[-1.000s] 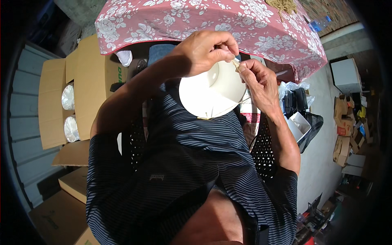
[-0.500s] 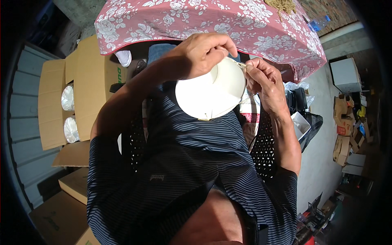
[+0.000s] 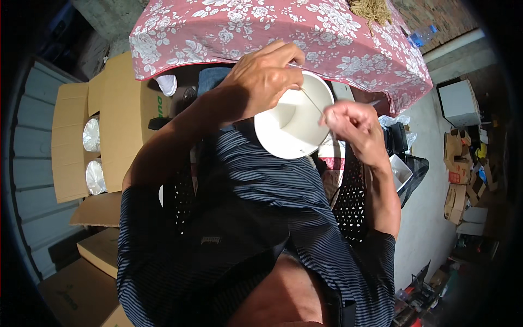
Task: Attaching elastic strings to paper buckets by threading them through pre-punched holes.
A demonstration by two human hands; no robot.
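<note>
A white, hollow round piece (image 3: 275,136), shaped like a shade or bowl, is tilted above my lap with its wide mouth facing up toward me. My left hand (image 3: 267,76) is closed over its upper left rim, the thumb side hidden. From near those fingertips a thin pale cord (image 3: 311,102) runs taut across the mouth. The fingertips of my right hand (image 3: 357,125) pinch the cord's other end at the right rim; this hand is slightly blurred. A small dark mark or hole shows near the lower rim.
A table with a pink floral cloth (image 3: 229,32) stands ahead, bearing a bundle of tan strands (image 3: 371,11). On the left, an open cardboard box (image 3: 122,125) holds clear-wrapped round items (image 3: 96,177). A white container (image 3: 400,173) and black bag are at right. Cartons (image 3: 460,163) lie farther off.
The white piece has turned and shifted right, so more of its inside shows. My right hand has moved down along the rim, drawing the cord straight across the mouth.
</note>
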